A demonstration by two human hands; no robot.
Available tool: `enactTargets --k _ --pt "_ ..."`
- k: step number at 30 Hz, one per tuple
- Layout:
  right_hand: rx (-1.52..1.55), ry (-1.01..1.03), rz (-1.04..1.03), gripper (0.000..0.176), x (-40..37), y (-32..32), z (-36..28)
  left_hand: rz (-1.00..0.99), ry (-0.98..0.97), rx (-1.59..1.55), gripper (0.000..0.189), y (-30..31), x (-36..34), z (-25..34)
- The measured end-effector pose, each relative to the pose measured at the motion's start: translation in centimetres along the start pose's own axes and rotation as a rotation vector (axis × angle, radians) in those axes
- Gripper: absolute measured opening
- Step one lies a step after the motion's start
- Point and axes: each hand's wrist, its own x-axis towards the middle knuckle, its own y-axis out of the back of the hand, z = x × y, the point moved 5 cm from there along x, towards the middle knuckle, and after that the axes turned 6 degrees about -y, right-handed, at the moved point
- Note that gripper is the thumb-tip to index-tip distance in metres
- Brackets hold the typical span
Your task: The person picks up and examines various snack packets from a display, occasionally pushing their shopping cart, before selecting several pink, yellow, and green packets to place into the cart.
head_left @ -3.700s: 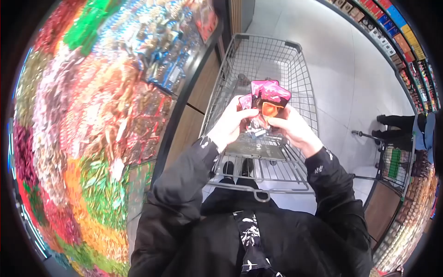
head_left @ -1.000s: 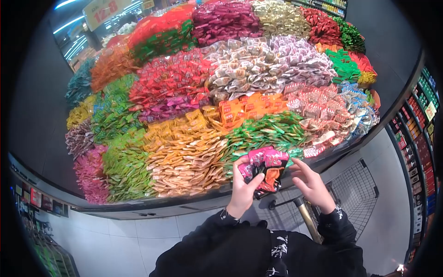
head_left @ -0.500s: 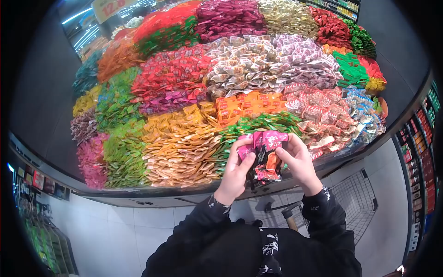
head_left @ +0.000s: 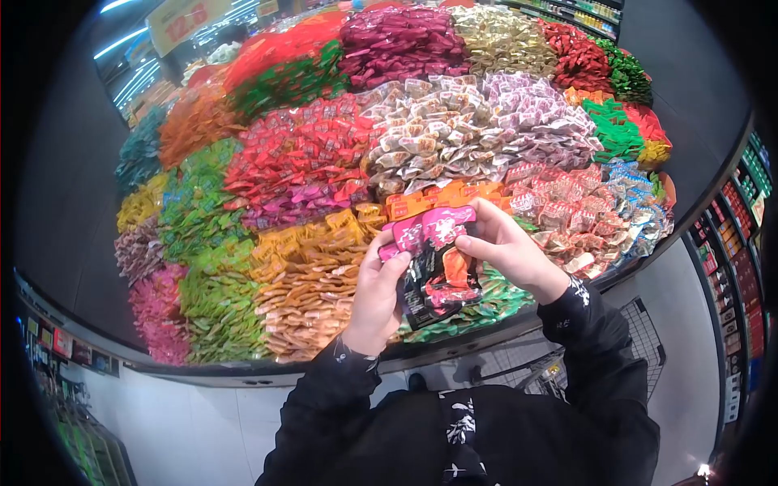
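A black and pink snack packet [head_left: 442, 267] with an orange and red picture is held up in front of me, its printed face toward the camera. My left hand [head_left: 377, 293] grips its left edge, thumb on the front. On the upper right, my right hand [head_left: 512, 249] pinches it, with the thumb over the front and the fingers behind. Behind and below the packet lie green-wrapped packets [head_left: 494, 301], partly covered by it. Orange packets [head_left: 446, 194] show just above it, and yellow-orange packets [head_left: 312, 279] are heaped left of my left hand.
The sloping display holds many coloured heaps, among them red packets [head_left: 300, 142] and white packets [head_left: 438, 121]. A wire shopping cart [head_left: 644, 340] stands at right on the tiled floor [head_left: 203, 421]. Stocked shelves [head_left: 737, 275] line the far right. A price sign [head_left: 186, 20] hangs upper left.
Both hands have raised the packet and moved it slightly left, and it looks larger and more spread out. My left hand has shifted left, farther from the right. The view has tilted a little.
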Motion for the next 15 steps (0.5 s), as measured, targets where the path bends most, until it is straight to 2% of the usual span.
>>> enactTargets --k 6,8,10,14,15 --pt "-0.100 -0.070 -0.118 0.032 4.5 -1.4 -1.1 -0.058 0.056 0.131 0.035 2.0 3.5 2.5" --pt "-0.113 -0.102 -0.152 0.034 5.7 -1.3 -1.4 -0.016 0.077 0.130 0.030 2.3 4.6 3.0" --pt "-0.231 -0.117 -0.283 0.031 6.7 -1.5 -1.7 0.001 0.127 0.220 0.024 2.8 5.6 3.4" --pt "-0.459 -0.108 -0.283 0.031 9.1 0.3 -5.5 0.079 0.062 0.088 0.018 3.7 7.7 3.7" --pt "-0.486 -0.063 -0.173 0.035 10.2 1.9 -6.8 0.080 0.053 0.073 0.017 4.1 8.1 3.9"
